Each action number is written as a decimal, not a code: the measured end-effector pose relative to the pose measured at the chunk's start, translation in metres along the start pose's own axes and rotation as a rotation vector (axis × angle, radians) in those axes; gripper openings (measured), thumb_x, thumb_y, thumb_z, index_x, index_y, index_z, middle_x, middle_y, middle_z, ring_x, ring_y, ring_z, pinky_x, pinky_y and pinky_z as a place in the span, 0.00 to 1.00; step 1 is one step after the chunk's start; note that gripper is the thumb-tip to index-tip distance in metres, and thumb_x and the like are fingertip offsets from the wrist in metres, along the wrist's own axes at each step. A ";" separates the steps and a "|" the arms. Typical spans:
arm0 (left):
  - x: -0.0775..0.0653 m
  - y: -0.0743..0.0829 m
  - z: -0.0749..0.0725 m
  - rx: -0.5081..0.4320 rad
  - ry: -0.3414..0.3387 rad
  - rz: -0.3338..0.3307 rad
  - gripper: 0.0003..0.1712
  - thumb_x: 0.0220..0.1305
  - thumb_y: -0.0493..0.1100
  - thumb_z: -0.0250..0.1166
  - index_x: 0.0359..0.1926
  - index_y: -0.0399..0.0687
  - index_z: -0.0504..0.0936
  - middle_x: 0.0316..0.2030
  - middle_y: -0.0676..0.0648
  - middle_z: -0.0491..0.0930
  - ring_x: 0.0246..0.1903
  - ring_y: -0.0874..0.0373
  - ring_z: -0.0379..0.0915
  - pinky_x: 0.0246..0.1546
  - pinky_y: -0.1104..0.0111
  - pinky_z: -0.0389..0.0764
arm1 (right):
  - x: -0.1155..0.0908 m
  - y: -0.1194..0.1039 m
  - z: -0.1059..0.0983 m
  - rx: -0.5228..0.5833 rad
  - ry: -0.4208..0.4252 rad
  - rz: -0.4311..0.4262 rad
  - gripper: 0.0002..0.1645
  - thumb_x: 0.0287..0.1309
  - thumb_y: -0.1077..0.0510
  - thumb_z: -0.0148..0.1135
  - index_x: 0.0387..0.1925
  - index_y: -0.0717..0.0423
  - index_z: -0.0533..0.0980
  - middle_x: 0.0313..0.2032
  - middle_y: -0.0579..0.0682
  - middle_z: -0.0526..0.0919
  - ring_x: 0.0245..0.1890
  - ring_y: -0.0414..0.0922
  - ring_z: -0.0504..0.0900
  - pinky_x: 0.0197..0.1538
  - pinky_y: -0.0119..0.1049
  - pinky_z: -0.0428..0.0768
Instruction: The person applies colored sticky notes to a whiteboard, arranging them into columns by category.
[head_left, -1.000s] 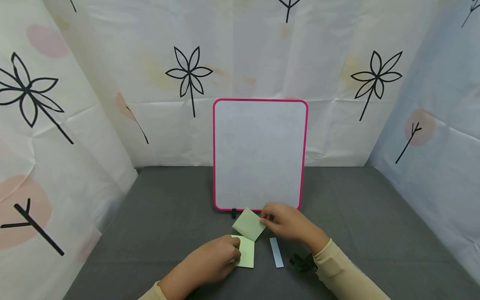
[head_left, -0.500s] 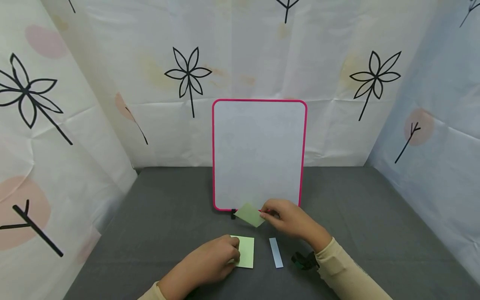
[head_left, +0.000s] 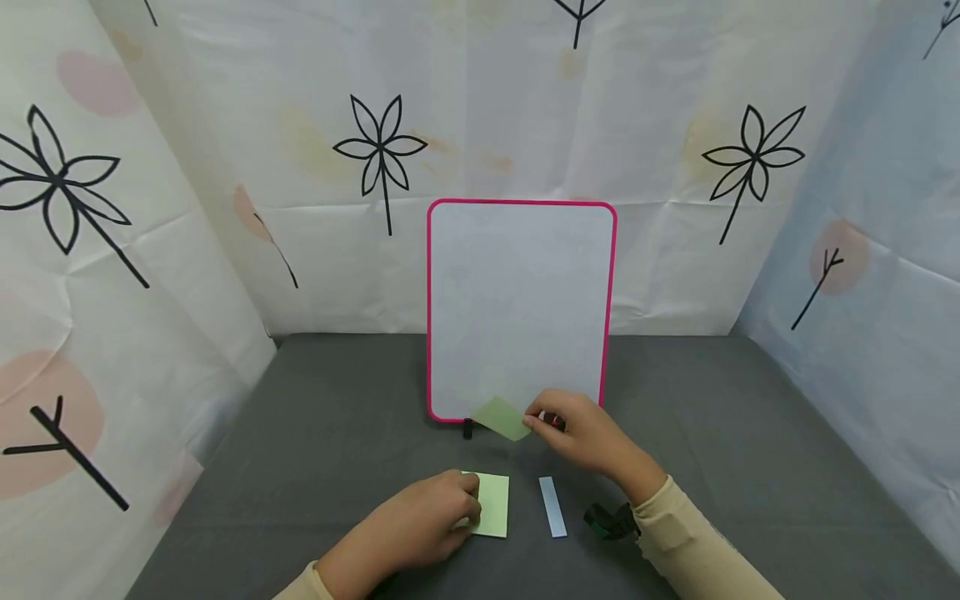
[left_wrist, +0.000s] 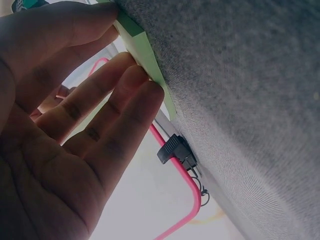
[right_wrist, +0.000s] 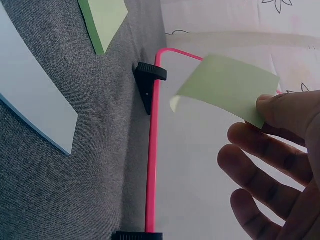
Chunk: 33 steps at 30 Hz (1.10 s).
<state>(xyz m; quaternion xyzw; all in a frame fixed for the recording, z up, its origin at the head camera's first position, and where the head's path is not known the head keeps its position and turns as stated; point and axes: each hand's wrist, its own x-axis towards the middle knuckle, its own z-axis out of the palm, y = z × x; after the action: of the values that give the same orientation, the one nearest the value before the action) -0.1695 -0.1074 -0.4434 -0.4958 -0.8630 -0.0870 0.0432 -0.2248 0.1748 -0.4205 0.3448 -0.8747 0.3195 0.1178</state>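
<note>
My right hand [head_left: 588,433] pinches a single pale green sticky note [right_wrist: 227,90] by one corner, thumb on one face. Raised off the table, the note overlaps the lower edge of a pink-framed whiteboard [head_left: 517,308] in the head view, and its far end curls. My left hand [head_left: 423,517] grips the left side of a green sticky note pad [head_left: 492,506] on the table. The left wrist view shows its fingertips along the edge of that pad [left_wrist: 145,52].
Right of the pad lies a narrow light blue strip pad [head_left: 552,507]. A dark, partly green object [head_left: 609,522] sits beside the right sleeve. Black clip feet [right_wrist: 150,75] hold up the whiteboard on the grey table [head_left: 337,417]. Patterned cloth [head_left: 285,167] hangs behind.
The green sticky note has come away from over the pad and risen toward the whiteboard in my right hand. My left hand keeps its place on the pad.
</note>
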 end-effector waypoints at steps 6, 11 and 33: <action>0.000 0.000 0.000 -0.024 -0.027 -0.019 0.09 0.58 0.34 0.75 0.35 0.55 0.92 0.31 0.59 0.74 0.33 0.68 0.69 0.36 0.81 0.71 | 0.001 0.002 -0.001 -0.015 0.034 -0.012 0.02 0.69 0.60 0.70 0.39 0.50 0.87 0.34 0.39 0.86 0.32 0.31 0.79 0.37 0.35 0.83; -0.001 0.000 -0.001 -0.015 -0.010 -0.020 0.10 0.56 0.34 0.75 0.34 0.56 0.92 0.31 0.59 0.74 0.32 0.68 0.69 0.35 0.81 0.70 | 0.006 0.000 -0.003 -0.017 0.064 -0.041 0.03 0.68 0.61 0.71 0.38 0.50 0.87 0.34 0.38 0.86 0.34 0.32 0.81 0.40 0.41 0.86; -0.005 0.000 -0.002 -0.034 -0.007 -0.051 0.09 0.58 0.34 0.75 0.34 0.55 0.92 0.35 0.58 0.77 0.37 0.67 0.71 0.34 0.80 0.73 | 0.049 -0.016 -0.049 -0.189 0.152 -0.102 0.03 0.68 0.61 0.70 0.39 0.50 0.87 0.35 0.41 0.87 0.34 0.36 0.83 0.42 0.45 0.86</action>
<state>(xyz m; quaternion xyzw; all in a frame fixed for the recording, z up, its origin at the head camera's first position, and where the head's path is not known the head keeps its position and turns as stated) -0.1671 -0.1117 -0.4427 -0.4746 -0.8739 -0.1010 0.0297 -0.2506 0.1712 -0.3543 0.3511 -0.8707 0.2546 0.2317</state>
